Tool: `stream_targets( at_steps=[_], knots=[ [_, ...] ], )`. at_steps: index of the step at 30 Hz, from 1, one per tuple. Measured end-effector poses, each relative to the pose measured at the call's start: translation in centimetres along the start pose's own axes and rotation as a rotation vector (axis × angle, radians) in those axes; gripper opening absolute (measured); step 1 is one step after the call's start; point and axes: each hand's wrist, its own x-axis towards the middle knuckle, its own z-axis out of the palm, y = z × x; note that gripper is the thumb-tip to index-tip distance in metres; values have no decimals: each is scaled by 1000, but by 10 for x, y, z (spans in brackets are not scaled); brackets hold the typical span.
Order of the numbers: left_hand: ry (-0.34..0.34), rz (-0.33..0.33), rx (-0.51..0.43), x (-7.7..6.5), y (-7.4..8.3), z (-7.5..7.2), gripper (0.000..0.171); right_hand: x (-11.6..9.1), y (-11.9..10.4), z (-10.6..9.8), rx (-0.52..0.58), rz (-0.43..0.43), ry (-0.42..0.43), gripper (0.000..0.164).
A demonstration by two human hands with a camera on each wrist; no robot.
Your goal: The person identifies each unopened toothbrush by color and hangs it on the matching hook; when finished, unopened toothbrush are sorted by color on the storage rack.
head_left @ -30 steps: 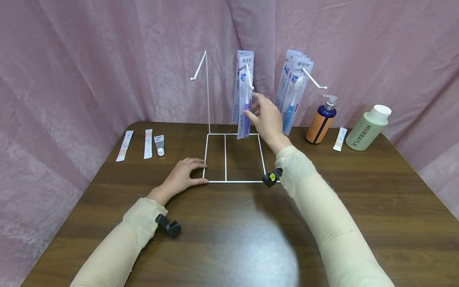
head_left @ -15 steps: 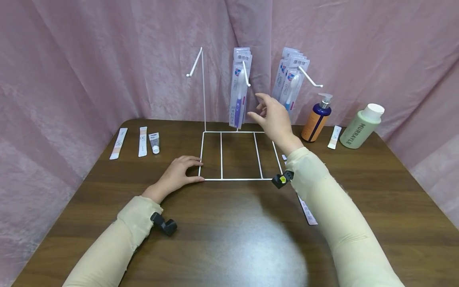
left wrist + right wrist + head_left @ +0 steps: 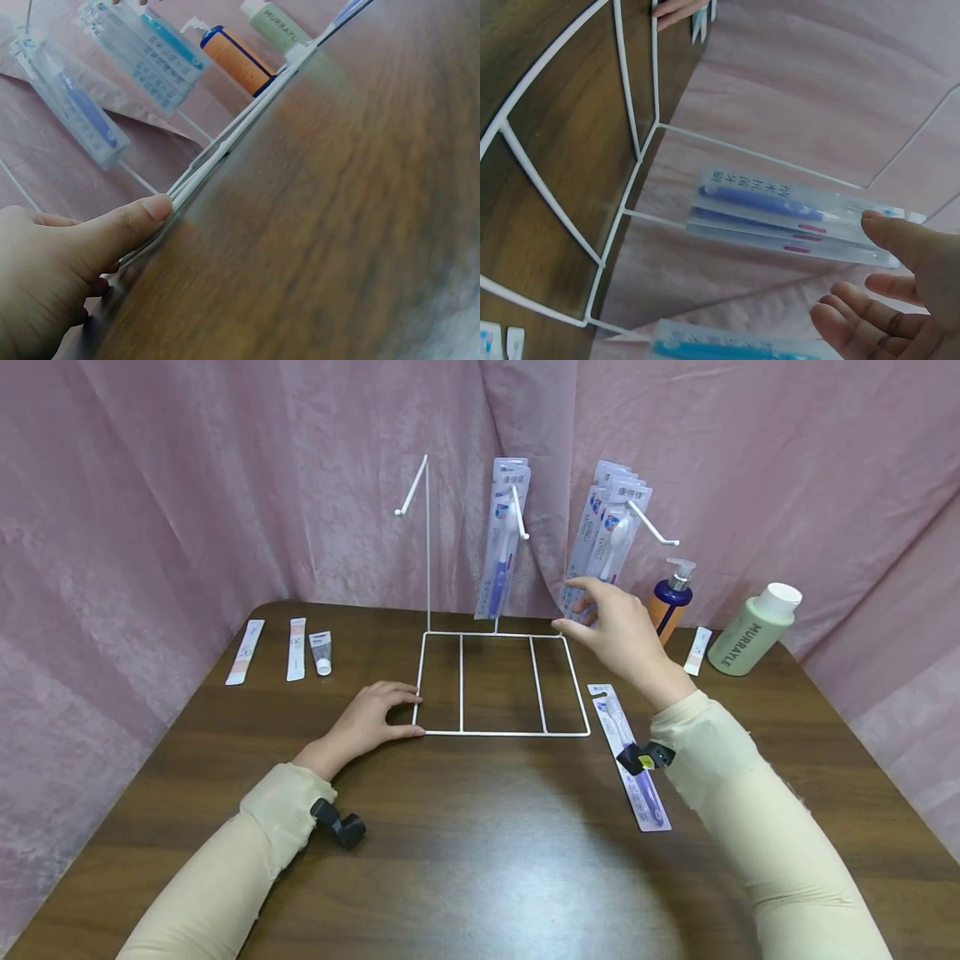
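My left hand (image 3: pixel 370 717) rests at the front left corner of a white wire display rack (image 3: pixel 506 734), its thumb on the front bar and fingertips on the side bar. My right hand (image 3: pixel 626 631) is in the air before the right hook, thumb and fingers apart, holding nothing. Its fingertips overlap the lower part of the packaged blue toothbrushes (image 3: pixel 617 535) there; contact cannot be told. Packaged purple toothbrushes (image 3: pixel 498 568) hang on the middle hook. The left hook (image 3: pixel 412 485) bears nothing. Another packaged purple toothbrush (image 3: pixel 651 802) lies on the table, right of the rack.
Two sachets (image 3: pixel 244 652) and a small tube (image 3: pixel 321 653) lie at the back left. On the right stand an orange pump bottle (image 3: pixel 667 606) and a green bottle (image 3: pixel 752 635), with a sachet (image 3: pixel 697 650) between them. A pink curtain (image 3: pixel 225 485) hangs behind.
My right hand has let go of the front purple toothbrush pack, which hangs back on the middle hook, and has moved right. The toothbrush on the table has come into fuller view.
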Motion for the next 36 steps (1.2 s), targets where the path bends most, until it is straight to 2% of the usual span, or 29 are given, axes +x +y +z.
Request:
stream_targets(
  at_steps=[8,18,26,36],
  knots=[
    [0,4,0,1,0,0,54,-25,10,-15,-53,-5,-54,54],
    [-16,-7,-14,0,1,-1,55,-66,33,-20,-24,4,-34,49],
    [-17,-14,-14,-1,1,-3,55,-92,50,-13,-13,-15,-70,48],
    [-16,-16,-12,0,2,-2,55,-114,74,3,-28,27,-148,48]
  ],
)
